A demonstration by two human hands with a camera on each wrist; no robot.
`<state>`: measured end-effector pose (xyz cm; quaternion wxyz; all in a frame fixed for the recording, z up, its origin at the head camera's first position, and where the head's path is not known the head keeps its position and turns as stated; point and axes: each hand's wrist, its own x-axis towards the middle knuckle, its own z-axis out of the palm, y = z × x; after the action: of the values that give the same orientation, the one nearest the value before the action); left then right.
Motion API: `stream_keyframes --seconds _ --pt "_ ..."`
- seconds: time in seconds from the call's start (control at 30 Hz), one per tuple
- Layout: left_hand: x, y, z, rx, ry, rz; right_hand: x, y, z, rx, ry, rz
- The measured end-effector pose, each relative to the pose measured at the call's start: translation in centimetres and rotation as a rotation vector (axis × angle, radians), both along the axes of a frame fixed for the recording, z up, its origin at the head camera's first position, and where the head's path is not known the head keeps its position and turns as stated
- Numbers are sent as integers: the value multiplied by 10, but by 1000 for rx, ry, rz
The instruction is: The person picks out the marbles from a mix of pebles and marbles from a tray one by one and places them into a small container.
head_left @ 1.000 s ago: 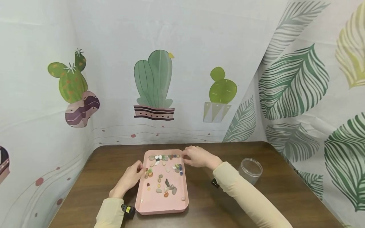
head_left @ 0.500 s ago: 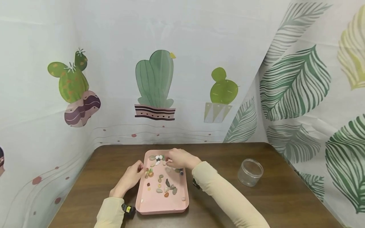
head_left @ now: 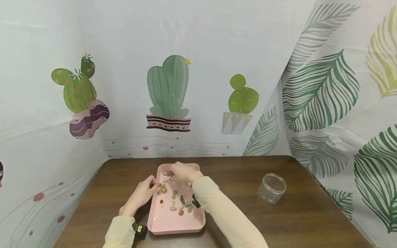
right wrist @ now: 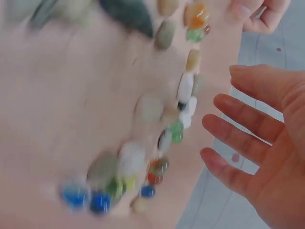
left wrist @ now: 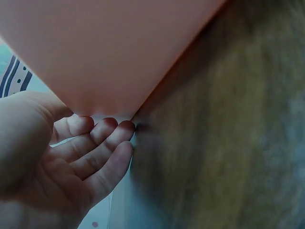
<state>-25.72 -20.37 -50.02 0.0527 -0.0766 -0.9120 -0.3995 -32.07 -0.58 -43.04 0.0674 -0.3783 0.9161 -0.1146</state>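
A pink tray (head_left: 176, 225) holds several small stones and glass beads. At its left side, my left hand (head_left: 142, 193) grips the wall; in the left wrist view the thumb (left wrist: 53, 104) goes over the rim, its tip hidden, and the fingertips (left wrist: 125, 128) lie at the outer wall. My right hand (head_left: 181, 172) is over the tray's far end. The right wrist view shows its fingers (right wrist: 248, 119) spread and holding nothing, beside a row of white stones (right wrist: 186, 87), green beads (right wrist: 176, 131) and other pebbles. Blue beads (right wrist: 100, 202) lie nearer that view's bottom.
A clear round plastic jar (head_left: 272, 188) stands on the brown wooden table (head_left: 235, 193), right of the tray. Leaf-shaped dark stones (head_left: 182, 199) and brownish pebbles lie mid-tray. A cloth printed with cacti and leaves (head_left: 204, 51) hangs behind the table.
My right hand has moved left, from the tray's right rim across its far end towards the far left corner. My left hand has stayed at the left wall.
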Motion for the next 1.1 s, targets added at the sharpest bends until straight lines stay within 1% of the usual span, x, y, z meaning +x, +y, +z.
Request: stream_keyframes --seconds 0.13,0.3,0.43,0.53,0.57,0.73,0.8,0.97,1.1 --pt "2 -2 1 -2 8 -4 0 -14 -7 -24 -4 35" --pt "2 -1 1 -7 18 -6 4 -24 -17 1 -12 -5" --pt "3 0 2 -8 28 -7 5 -29 -26 24 19 -16" --pt "4 0 3 -7 18 -3 5 -31 -31 30 36 -25" --pt "4 0 3 -6 12 -1 5 -32 -32 28 28 -32" --pt "3 -1 3 -4 16 -3 4 -34 -34 35 73 -26" --pt "2 -1 3 -3 14 -7 3 -34 -35 31 77 -29" --pt "1 -1 2 1 9 -4 2 -32 -34 7 49 -31" --pt "1 -3 2 -5 19 -7 2 -27 -28 -41 10 -10"
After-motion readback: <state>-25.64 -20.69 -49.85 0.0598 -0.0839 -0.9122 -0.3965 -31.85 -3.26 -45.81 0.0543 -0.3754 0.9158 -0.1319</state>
